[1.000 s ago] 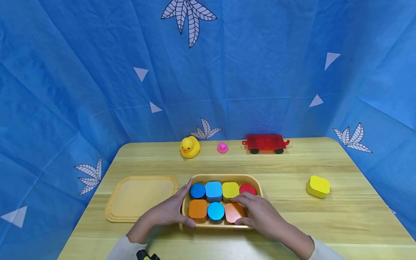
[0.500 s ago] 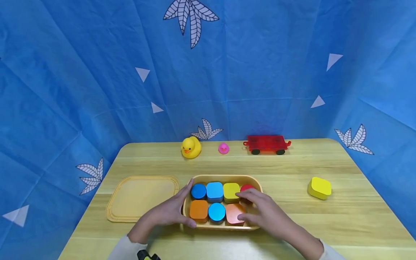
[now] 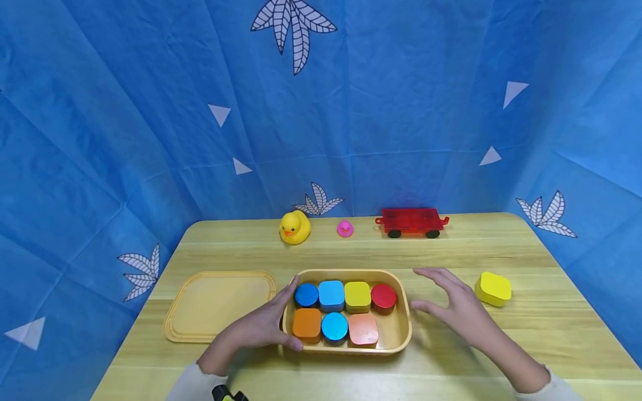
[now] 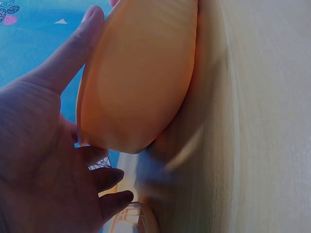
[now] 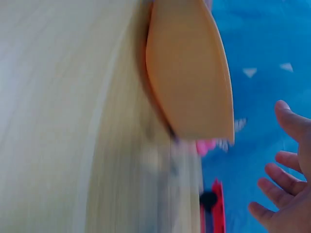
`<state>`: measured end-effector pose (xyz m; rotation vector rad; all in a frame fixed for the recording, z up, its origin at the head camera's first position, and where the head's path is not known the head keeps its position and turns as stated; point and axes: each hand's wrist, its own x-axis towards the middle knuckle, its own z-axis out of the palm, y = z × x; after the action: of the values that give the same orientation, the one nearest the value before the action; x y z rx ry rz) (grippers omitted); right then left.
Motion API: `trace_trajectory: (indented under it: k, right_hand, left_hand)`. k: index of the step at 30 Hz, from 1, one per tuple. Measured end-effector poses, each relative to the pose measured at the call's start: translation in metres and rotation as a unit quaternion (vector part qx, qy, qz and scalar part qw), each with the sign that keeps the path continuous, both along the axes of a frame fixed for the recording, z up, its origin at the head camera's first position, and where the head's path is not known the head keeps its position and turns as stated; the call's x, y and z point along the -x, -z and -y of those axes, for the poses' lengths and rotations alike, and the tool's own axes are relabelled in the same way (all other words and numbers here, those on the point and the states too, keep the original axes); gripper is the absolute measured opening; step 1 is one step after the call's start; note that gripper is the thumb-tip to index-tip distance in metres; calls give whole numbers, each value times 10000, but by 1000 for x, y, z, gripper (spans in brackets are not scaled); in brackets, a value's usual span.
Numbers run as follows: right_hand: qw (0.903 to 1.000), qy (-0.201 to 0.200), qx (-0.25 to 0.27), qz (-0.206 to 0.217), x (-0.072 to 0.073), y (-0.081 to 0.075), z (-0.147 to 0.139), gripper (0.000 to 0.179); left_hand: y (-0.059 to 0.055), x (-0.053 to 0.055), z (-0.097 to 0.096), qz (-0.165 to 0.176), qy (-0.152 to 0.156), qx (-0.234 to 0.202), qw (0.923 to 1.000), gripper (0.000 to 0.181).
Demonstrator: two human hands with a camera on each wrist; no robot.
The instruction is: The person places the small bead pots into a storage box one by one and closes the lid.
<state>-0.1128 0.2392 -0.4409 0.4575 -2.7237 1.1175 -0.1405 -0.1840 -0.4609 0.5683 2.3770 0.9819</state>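
Note:
An oblong tan plastic box (image 3: 396,337) holds several coloured blocks in two rows. The back row has a dark blue round block (image 3: 306,295), a light blue square one (image 3: 331,295), a yellow square one (image 3: 357,296) and a red round one (image 3: 383,298). In front are an orange block (image 3: 307,324), a blue round block (image 3: 334,326) and a pink block (image 3: 363,328). My left hand (image 3: 266,323) holds the box's left end, thumb at the near side. My right hand (image 3: 458,306) is apart from the box, fingers spread and holding nothing, near a loose yellow block (image 3: 493,288).
A flat tan lid (image 3: 218,306) lies left of the box. Along the table's back edge stand a yellow duck (image 3: 295,227), a small pink duck (image 3: 345,228) and a red toy wagon (image 3: 412,223). A blue curtain (image 3: 401,111) hangs behind.
My right hand has let go of the pink block, leaving it in the front row, and has moved right, out of the box toward the loose yellow block. My left hand stays in place.

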Motion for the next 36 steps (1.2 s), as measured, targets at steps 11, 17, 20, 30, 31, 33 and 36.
trace_trajectory:
  k: [11, 17, 20, 30, 31, 33, 36]
  right_hand:
    - [9970, 574, -218, 466, 1, -5, -68, 76]
    - [9927, 773, -534, 751, 3, -1, -97, 83]
    - [9915, 843, -624, 775, 5, 3, -109, 86]
    - [9890, 697, -643, 1131, 15, 22, -136, 96]
    - [9885, 662, -644, 1199, 15, 23, -138, 97]
    - [9876, 599, -634, 1306, 16, 25, -139, 98]
    - [9881, 500, -570, 1341, 16, 28, -141, 99]
  left_hand:
    - [-1, -2, -3, -6, -45, -45, 10000, 132]
    - [-1, -1, -3, 27, -60, -24, 10000, 132]
    - [-1, -1, -2, 20, -49, -15, 10000, 131]
    - [-2, -2, -2, 11, -76, 1, 10000, 131]
    - [-1, -2, -2, 16, -88, 0, 10000, 131]
    - [-2, -2, -3, 24, -100, -6, 9999, 131]
    - [-2, -2, -3, 22, -92, -18, 10000, 131]
